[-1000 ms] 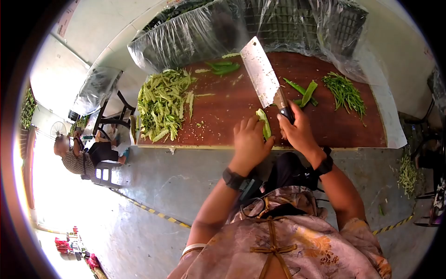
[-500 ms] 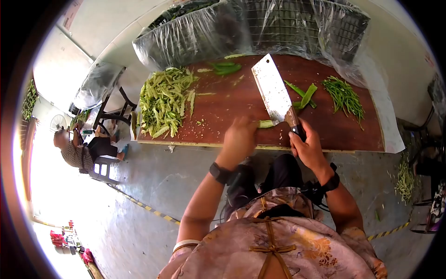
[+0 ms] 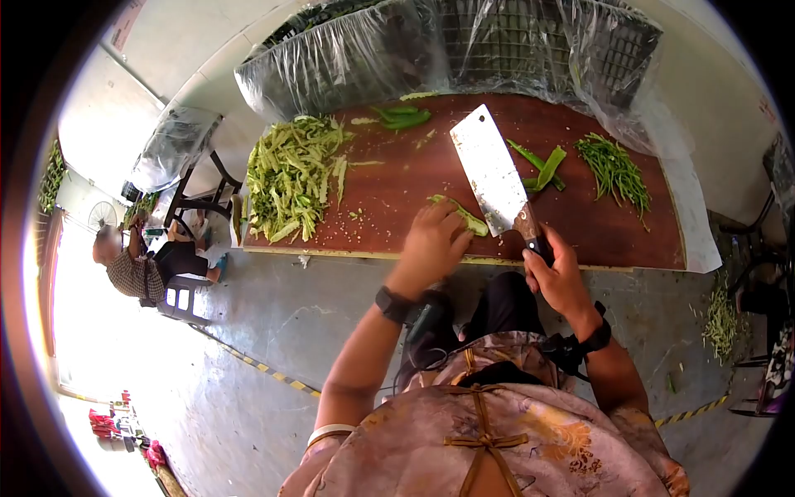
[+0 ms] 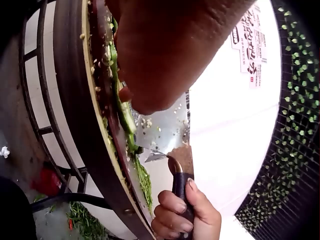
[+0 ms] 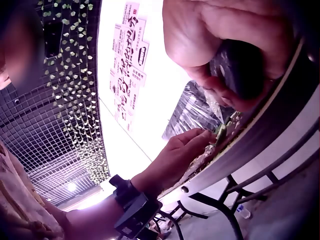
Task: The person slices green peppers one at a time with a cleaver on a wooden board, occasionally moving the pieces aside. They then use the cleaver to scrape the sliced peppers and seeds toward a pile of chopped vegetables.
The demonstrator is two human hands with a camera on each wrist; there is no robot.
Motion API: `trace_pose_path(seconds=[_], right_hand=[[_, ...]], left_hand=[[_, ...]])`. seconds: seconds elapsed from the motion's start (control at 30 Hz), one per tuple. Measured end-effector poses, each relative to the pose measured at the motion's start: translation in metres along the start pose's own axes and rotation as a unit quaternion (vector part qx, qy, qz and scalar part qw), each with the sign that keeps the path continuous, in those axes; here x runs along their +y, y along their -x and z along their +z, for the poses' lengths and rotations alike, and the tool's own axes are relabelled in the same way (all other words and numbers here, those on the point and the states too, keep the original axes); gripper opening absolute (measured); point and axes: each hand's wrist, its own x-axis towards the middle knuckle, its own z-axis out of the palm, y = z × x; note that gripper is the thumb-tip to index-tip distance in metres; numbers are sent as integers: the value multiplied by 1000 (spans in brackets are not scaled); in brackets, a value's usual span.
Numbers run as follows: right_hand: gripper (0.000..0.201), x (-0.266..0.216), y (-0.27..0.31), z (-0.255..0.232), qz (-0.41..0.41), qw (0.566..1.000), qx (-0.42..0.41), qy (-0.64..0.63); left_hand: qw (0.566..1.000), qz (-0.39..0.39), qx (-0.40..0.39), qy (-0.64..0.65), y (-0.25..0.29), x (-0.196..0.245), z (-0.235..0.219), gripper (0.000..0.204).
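In the head view my left hand (image 3: 429,253) bends its fingers over a pale-green cut pepper (image 3: 468,219) near the table's front edge, with the thumb on the near side. The left wrist view shows fingertips against that pepper (image 4: 126,116). My right hand (image 3: 558,277) grips the dark handle of a cleaver (image 3: 490,170). Its wide blade points away from me and slants left, the lower end beside the pepper's right end. Seeds speckle the blade. In the right wrist view my right hand (image 5: 235,30) wraps the handle, and my left hand (image 5: 175,150) touches the pepper.
On the table (image 3: 397,178) lie a heap of sliced pepper (image 3: 290,178) at left, whole green peppers (image 3: 406,120) at back, split pieces (image 3: 549,168), and thin green strips (image 3: 617,174) at right. Plastic-covered crates (image 3: 348,70) stand behind. A person (image 3: 137,269) sits far left.
The cleaver has swung down and to the right with my right hand. My left hand shifted left, blurred midway, and the pepper under it turned from near upright to slanting across the table.
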Motion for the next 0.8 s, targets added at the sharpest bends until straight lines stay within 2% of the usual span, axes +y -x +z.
trace_pose_path(seconds=[0.13,0.23,0.3,0.4,0.57,0.73,0.8], right_hand=[[50,3,0,2,7,1000,-12,5],[45,10,-1,0,-3,1000,15,-6],[45,9,-3,-2,-2,1000,12,-3],[44,7,-6,-4,-3,1000,6,8],[42,5,-10,-5,-6,1000,-5,26],[41,18,-17,-9,-92,987,26,129],[45,25,-22,-9,-72,990,20,117]], left_hand=[[999,-33,12,-11,-1,5,10,11],[996,-53,59,-31,-1,8,12,14],[995,-92,19,-38,-3,8,12,16],[993,-111,0,-38,-7,8,13,20],[992,-118,2,-42,-6,10,14,27],[991,-131,-6,-35,-7,12,12,26],[991,-128,-8,-27,-7,11,12,27]])
